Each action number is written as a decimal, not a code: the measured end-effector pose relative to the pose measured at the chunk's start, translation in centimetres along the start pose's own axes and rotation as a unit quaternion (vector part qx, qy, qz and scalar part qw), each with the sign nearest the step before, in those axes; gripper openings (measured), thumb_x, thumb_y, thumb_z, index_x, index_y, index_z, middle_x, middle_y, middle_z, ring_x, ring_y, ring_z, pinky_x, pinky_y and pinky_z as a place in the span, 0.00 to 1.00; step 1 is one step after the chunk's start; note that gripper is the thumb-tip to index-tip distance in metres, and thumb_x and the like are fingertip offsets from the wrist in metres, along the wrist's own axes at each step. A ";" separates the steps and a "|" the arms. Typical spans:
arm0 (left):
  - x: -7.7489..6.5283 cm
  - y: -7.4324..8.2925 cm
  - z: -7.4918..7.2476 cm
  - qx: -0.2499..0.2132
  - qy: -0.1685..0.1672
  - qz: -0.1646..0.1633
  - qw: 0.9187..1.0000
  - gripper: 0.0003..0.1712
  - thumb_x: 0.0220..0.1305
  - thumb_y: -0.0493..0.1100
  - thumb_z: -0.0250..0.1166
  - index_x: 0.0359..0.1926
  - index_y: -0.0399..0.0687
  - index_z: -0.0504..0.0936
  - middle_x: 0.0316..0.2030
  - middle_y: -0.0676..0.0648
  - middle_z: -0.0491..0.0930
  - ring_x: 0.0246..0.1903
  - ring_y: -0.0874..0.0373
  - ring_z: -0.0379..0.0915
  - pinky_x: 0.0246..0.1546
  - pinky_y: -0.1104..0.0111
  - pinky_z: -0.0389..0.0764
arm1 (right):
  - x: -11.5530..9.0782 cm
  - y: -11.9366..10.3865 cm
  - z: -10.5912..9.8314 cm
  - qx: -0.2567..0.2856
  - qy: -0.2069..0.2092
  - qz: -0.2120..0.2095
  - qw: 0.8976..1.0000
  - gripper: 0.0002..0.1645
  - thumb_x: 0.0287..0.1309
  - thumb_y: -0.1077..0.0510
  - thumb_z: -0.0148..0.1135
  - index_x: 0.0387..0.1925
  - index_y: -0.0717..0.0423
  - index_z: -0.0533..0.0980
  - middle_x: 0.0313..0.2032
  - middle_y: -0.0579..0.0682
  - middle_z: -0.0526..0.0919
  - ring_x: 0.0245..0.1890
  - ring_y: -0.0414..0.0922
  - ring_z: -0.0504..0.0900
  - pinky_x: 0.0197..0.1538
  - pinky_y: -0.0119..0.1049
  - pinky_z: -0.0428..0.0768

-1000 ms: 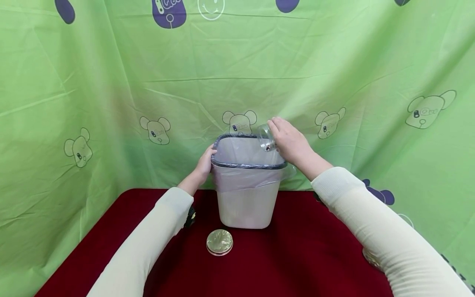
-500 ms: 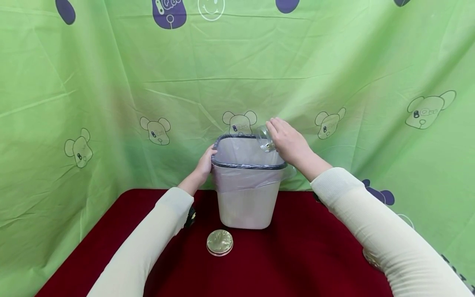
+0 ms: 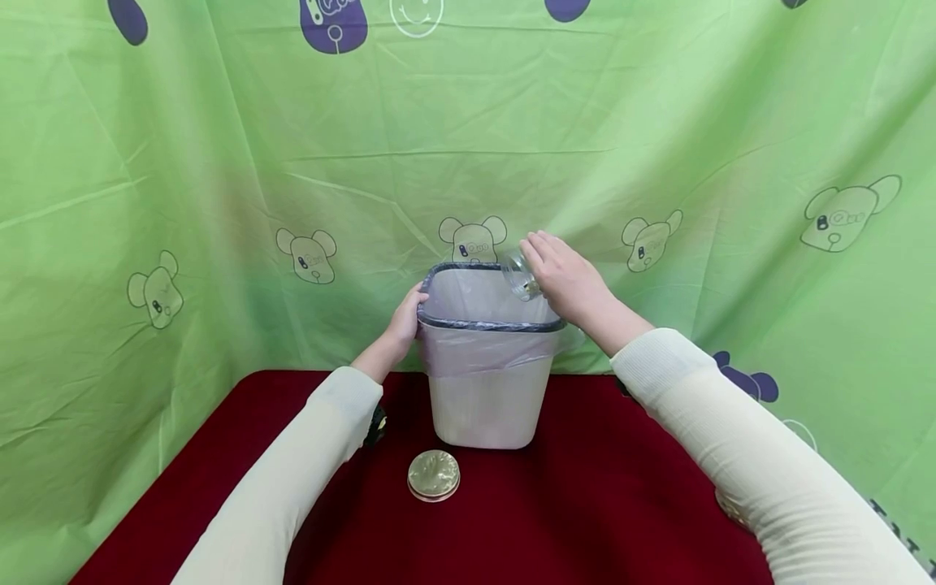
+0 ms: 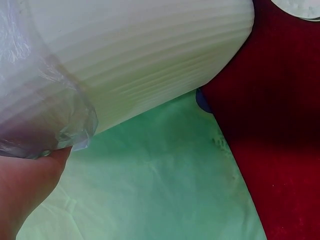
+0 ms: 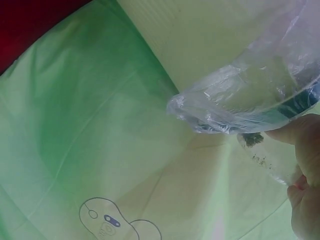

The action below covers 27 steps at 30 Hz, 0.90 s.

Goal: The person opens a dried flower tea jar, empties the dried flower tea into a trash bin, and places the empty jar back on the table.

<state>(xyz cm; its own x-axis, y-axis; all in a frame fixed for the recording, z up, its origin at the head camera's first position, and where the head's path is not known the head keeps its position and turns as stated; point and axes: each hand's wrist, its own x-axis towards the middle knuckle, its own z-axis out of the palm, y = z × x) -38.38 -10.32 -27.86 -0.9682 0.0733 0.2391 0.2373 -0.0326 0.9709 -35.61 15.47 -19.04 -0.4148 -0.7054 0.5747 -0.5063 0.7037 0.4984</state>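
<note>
And here is the right hand [image 3: 565, 272], curled firmly around a small, clear, round container [image 3: 517, 275], tipped at a slant over the right side of the bin's opening. The right-wrist view picks out dark specks [image 5: 252, 140] clinging inside it; whether the container touches the rim, one cannot tell. Across the way, the left hand [image 3: 405, 317] grips the bin's left edge, thumb up at the rim, the remaining fingers mostly hidden.

Between them stands the off-white, tapering plastic bin [image 3: 486, 410], upright, its dark rim band on show. A thin, translucent, pale lilac plastic liner [image 3: 483, 353] folds over that rim and down the outside, bulging loosely at the right.

Just in front of the bin, a round, flat, shiny gold-coloured disc [image 3: 434, 474] lies on the worktop [image 3: 570, 520], covered in deep red cloth. Cream long sleeves [image 3: 731, 439] reach in from both sides, and a gold-coloured object [image 3: 730, 509] peeks out, mostly hidden, by the right one. Behind everything hangs a light green curtain [image 3: 468, 106], printed with purple shapes and outlined bear-like heads.
</note>
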 end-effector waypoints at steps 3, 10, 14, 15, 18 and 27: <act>0.0 0.1 0.0 0.007 0.004 0.002 1.000 0.31 0.60 0.45 0.40 0.66 0.47 0.52 0.63 0.44 0.54 0.60 0.52 0.50 0.58 0.62 0.51 | 0.0 0.1 0.0 -0.006 0.000 -0.007 1.000 0.35 0.37 0.80 0.53 0.55 0.73 0.62 0.53 0.67 0.66 0.56 0.58 0.62 0.62 0.40 0.48; -0.1 0.2 0.0 0.008 0.001 0.010 1.000 0.31 0.60 0.44 0.40 0.66 0.46 0.53 0.63 0.42 0.55 0.60 0.50 0.50 0.58 0.61 0.51 | 0.1 0.2 0.2 -0.014 0.006 -0.026 1.000 0.34 0.37 0.81 0.51 0.53 0.73 0.63 0.52 0.67 0.67 0.55 0.58 0.63 0.61 0.42 0.51; 0.0 0.1 0.0 0.005 0.002 0.014 1.000 0.31 0.60 0.44 0.40 0.66 0.46 0.53 0.62 0.42 0.55 0.60 0.50 0.51 0.58 0.62 0.52 | 0.1 0.2 0.2 -0.018 0.008 -0.033 0.999 0.34 0.37 0.81 0.51 0.53 0.73 0.63 0.52 0.67 0.67 0.56 0.58 0.63 0.62 0.41 0.50; 0.0 0.0 0.0 0.005 0.002 0.014 1.000 0.31 0.60 0.44 0.40 0.66 0.46 0.53 0.62 0.42 0.55 0.60 0.50 0.51 0.58 0.62 0.51 | 0.1 0.2 0.2 -0.018 0.008 -0.034 0.999 0.33 0.37 0.81 0.51 0.53 0.73 0.63 0.52 0.67 0.67 0.56 0.58 0.63 0.62 0.41 0.50; 0.1 -0.1 -0.1 0.004 0.000 0.016 1.000 0.31 0.60 0.44 0.40 0.65 0.45 0.53 0.62 0.41 0.56 0.60 0.50 0.51 0.58 0.62 0.52 | 0.2 0.1 0.1 -0.023 0.009 -0.038 0.999 0.33 0.38 0.82 0.51 0.53 0.73 0.64 0.52 0.67 0.67 0.56 0.58 0.62 0.62 0.41 0.50; 0.1 -0.2 -0.1 0.006 -0.001 0.026 1.000 0.30 0.61 0.44 0.40 0.65 0.46 0.55 0.61 0.42 0.57 0.59 0.50 0.53 0.57 0.62 0.53 | 0.1 -0.1 0.0 -0.025 -0.001 -0.035 0.999 0.31 0.43 0.79 0.52 0.54 0.72 0.63 0.54 0.66 0.66 0.57 0.58 0.61 0.62 0.41 0.48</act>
<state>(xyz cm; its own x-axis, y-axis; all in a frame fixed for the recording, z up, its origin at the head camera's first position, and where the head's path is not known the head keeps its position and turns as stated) -38.55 -10.44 -28.01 -0.9546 0.0730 0.2887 0.2876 -0.0250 0.9574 -35.64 15.33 -18.97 -0.3816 -0.7527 0.5365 -0.4951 0.6566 0.5690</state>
